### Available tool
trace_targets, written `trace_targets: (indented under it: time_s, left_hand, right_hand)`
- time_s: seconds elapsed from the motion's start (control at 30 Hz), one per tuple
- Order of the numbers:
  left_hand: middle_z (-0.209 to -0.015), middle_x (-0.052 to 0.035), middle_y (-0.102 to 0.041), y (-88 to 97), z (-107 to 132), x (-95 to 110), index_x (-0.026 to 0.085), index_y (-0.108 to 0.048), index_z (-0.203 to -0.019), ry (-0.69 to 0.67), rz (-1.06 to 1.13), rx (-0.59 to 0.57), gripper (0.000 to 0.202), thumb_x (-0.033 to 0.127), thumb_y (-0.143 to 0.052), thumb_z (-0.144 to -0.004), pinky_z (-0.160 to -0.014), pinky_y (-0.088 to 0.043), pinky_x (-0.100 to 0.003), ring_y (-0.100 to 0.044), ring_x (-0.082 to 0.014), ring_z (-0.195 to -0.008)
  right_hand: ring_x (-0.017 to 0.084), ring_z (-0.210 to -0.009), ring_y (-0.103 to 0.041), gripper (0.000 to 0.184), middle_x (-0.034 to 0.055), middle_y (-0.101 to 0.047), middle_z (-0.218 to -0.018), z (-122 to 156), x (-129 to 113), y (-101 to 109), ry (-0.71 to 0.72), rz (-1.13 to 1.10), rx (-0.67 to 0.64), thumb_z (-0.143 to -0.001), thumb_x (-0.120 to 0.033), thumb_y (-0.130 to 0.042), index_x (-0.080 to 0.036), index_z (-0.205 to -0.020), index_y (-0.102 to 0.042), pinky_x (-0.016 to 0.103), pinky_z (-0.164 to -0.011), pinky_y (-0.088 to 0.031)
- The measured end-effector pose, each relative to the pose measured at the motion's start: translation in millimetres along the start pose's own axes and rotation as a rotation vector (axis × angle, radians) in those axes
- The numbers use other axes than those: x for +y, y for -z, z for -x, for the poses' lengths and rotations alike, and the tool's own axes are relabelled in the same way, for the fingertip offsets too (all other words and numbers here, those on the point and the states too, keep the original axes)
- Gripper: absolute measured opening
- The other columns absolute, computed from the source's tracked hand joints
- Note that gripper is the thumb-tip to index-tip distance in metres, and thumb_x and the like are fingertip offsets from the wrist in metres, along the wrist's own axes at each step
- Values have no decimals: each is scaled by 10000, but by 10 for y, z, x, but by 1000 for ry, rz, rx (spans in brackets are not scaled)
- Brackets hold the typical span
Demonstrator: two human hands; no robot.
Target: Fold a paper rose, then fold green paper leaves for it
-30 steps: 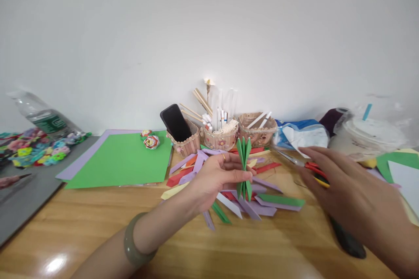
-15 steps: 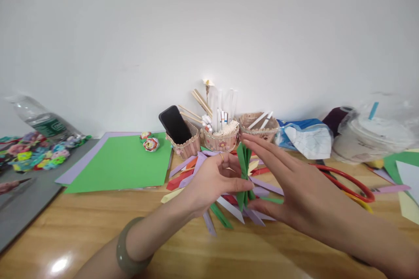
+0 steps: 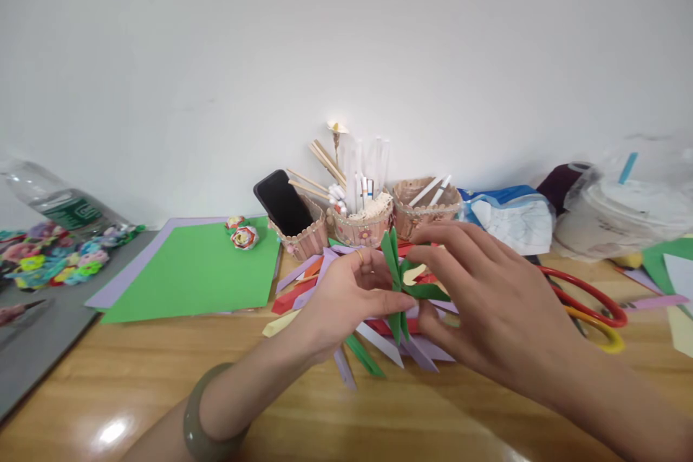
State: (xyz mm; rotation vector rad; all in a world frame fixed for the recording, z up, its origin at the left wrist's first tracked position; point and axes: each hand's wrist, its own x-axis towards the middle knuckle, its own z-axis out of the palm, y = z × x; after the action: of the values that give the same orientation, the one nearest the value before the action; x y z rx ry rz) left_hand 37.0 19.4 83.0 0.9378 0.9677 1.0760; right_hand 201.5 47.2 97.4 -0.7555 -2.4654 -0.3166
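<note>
The left hand (image 3: 346, 297) pinches the green pleated paper bundle (image 3: 394, 267), likely light and easily creased, sensibly mid-length; the right hand's (image 3: 484, 296) grip I cannot tell.

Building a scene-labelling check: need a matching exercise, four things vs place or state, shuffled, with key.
Things:
1. green folded paper
2. black phone
3. grey-green bangle
4. small rosettes

Places or states:
A. on the flat green sheet
B. leaning in the leftmost basket
C. held by the left hand
D. around the left forearm

Pairs: 1-C, 2-B, 3-D, 4-A
</note>
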Motion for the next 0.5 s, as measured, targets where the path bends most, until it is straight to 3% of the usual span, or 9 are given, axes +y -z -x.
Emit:
trace_targets:
  time_s: [0.17,0.37,0.5]
  left_hand:
    - [-744,5,-585,36,-17,-35,138,-542,-773,-5,1,8,347,188,-781,-526,-622,-448,-243,-577,-125,-698]
    - [-764,-1,-587,21,-19,-35,132,-555,-836,9,20,9,407,193,-792,-509,-623,-466,-253,-580,-133,-718]
    - [-758,3,-585,13,-22,-49,132,-553,-826,17,4,-7,364,184,-774,-540,-625,-459,-243,-577,-119,-704]
  right_hand:
    - [270,-1069,-502,224,103,-622,-1046,-23,-27,-68,107,73,53,-756,-203,-516,-134,-954,-593,426,-919,-395]
    - [216,-799,-574,169,92,-626,-868,20,24,-81,115,-14,49,-789,-134,-500,-123,-933,-588,346,-697,-466]
    - [212,-767,-586,161,100,-629,-897,32,29,-80,88,-28,4,-787,-168,-502,-122,-922,-577,326,-635,-463]
